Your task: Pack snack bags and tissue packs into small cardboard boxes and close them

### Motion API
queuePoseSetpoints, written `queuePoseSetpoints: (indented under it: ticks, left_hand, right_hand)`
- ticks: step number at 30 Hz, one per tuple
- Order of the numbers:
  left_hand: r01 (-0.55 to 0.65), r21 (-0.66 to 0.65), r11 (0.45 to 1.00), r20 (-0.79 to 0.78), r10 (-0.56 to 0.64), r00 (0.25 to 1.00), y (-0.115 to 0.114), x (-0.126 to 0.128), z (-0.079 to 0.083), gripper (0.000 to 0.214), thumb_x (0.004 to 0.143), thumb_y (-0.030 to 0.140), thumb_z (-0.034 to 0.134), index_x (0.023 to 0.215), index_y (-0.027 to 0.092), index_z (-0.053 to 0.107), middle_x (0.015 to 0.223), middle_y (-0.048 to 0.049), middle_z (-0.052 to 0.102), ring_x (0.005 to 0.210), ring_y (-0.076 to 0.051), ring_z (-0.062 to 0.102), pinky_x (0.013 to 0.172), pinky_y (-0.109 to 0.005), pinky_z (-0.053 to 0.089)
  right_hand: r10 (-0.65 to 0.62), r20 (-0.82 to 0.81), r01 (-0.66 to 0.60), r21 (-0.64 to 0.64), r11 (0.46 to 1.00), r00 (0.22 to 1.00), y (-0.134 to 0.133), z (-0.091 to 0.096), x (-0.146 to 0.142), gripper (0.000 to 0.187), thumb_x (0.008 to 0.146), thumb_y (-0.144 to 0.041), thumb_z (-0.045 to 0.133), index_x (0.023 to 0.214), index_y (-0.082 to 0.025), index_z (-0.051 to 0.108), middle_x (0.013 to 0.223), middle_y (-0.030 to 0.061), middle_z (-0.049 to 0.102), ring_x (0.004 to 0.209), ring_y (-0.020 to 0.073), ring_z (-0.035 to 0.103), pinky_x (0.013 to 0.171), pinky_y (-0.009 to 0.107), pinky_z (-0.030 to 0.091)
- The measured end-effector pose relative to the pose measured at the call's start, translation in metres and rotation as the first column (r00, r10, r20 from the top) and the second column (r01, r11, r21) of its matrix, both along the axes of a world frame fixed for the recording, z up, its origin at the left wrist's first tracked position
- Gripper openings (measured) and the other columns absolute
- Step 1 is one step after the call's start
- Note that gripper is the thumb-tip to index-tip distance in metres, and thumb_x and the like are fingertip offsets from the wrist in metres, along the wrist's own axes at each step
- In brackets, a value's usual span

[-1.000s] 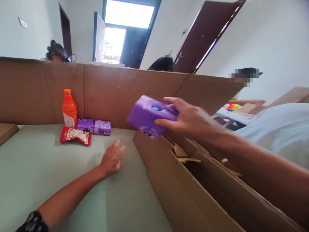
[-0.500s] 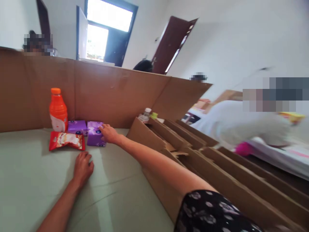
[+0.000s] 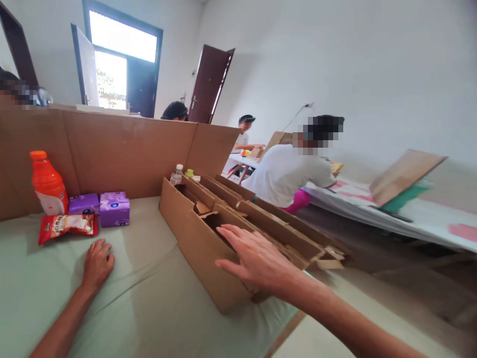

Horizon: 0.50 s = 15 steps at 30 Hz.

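My right hand (image 3: 257,258) is stretched over the near part of a cardboard box with dividers (image 3: 201,243), its fingers extended, the thumb apart and nothing held. My left hand (image 3: 97,266) rests on the pale green tabletop, fingers loosely curled, with no object visible in it. Just beyond it lies a red snack packet (image 3: 69,227). Behind the packet are an orange drink bottle (image 3: 50,184) with an orange cap and two purple tissue packs, one at left (image 3: 84,204) and one at right (image 3: 115,211). The right pack stands apart from both hands.
A cardboard screen (image 3: 126,154) runs along the back of the table. A clear bottle (image 3: 177,175) and a green-capped item (image 3: 189,173) stick up from the box's far end. A person in a white shirt (image 3: 283,171) leans over another table at the right.
My right hand has let go of the right purple tissue pack and moved back to the right, over the box. My left hand stays on the table. The view has turned right.
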<state>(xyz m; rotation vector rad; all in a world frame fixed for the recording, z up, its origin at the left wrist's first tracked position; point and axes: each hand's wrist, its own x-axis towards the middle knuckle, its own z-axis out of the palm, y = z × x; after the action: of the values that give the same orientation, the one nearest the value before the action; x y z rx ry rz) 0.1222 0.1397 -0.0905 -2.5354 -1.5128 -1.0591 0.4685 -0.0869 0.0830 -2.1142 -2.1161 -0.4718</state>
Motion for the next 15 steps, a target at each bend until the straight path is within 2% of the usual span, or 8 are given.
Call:
queuePoseSetpoints:
  ticks: [2,4,7,10,12,15]
  left_hand:
    - [0.011,0.007,1.0,-0.017,-0.01,1.0,-0.011,0.004,0.003,0.026,0.079,0.023,0.045,0.084,0.018,0.07,0.109,-0.0174,0.068,0.11,-0.033,0.061,0.101,-0.05,0.049]
    - [0.028,0.016,0.999,-0.027,-0.027,0.999,-0.024,0.008,0.007,0.026,0.079,0.025,0.046,0.083,0.019,0.07,0.105,-0.0164,0.069,0.106,-0.032,0.063,0.096,-0.049,0.052]
    - [0.079,0.033,0.996,-0.034,-0.077,0.996,-0.044,0.016,0.012,0.024,0.078,0.024,0.047,0.083,0.022,0.071,0.102,-0.0124,0.071,0.101,-0.03,0.066,0.091,-0.047,0.056]
    - [0.175,0.054,0.983,-0.035,-0.173,0.984,-0.062,0.034,0.023,0.025,0.077,0.022,0.048,0.085,0.023,0.071,0.105,-0.0111,0.072,0.101,-0.029,0.067,0.089,-0.047,0.058]
    - [0.255,0.067,0.965,-0.032,-0.253,0.967,-0.072,0.056,0.039,0.026,0.079,0.021,0.048,0.09,0.023,0.072,0.111,-0.0117,0.072,0.105,-0.029,0.067,0.091,-0.048,0.057]
    - [0.375,0.099,0.922,-0.018,-0.375,0.927,-0.09,0.105,0.08,0.028,0.087,0.022,0.048,0.104,0.024,0.07,0.126,-0.0097,0.067,0.121,-0.027,0.06,0.102,-0.046,0.051]
  right_hand:
    - [-0.008,-0.056,0.008,-0.007,1.0,0.998,-0.016,-0.015,0.003,0.059,0.083,-0.044,0.067,0.132,-0.011,0.061,0.129,0.0214,0.066,0.114,0.0354,0.066,0.093,0.05,0.052]
    - [0.009,-0.145,-0.009,-0.001,1.0,0.989,-0.024,-0.018,0.002,0.055,0.086,-0.044,0.064,0.131,-0.013,0.062,0.124,0.0191,0.07,0.11,0.0338,0.068,0.091,0.049,0.053]
    - [-0.002,-0.347,0.033,0.085,0.996,0.938,-0.029,0.0,0.013,0.048,0.089,-0.045,0.058,0.126,-0.015,0.066,0.118,0.0159,0.073,0.106,0.0303,0.07,0.089,0.044,0.054]
    - [-0.092,-0.479,0.178,0.137,0.974,0.873,-0.03,0.028,0.052,0.04,0.094,-0.042,0.049,0.118,-0.018,0.069,0.11,0.011,0.076,0.096,0.026,0.072,0.083,0.037,0.055]
    - [-0.184,-0.452,0.248,0.088,0.965,0.873,-0.026,0.041,0.087,0.036,0.094,-0.035,0.044,0.111,-0.019,0.072,0.105,0.0096,0.077,0.091,0.0253,0.072,0.08,0.036,0.054]
    - [-0.227,-0.391,0.225,-0.052,0.973,0.892,-0.012,0.041,0.129,0.03,0.09,-0.021,0.047,0.096,-0.018,0.075,0.098,0.0079,0.078,0.088,0.0235,0.072,0.079,0.033,0.053]
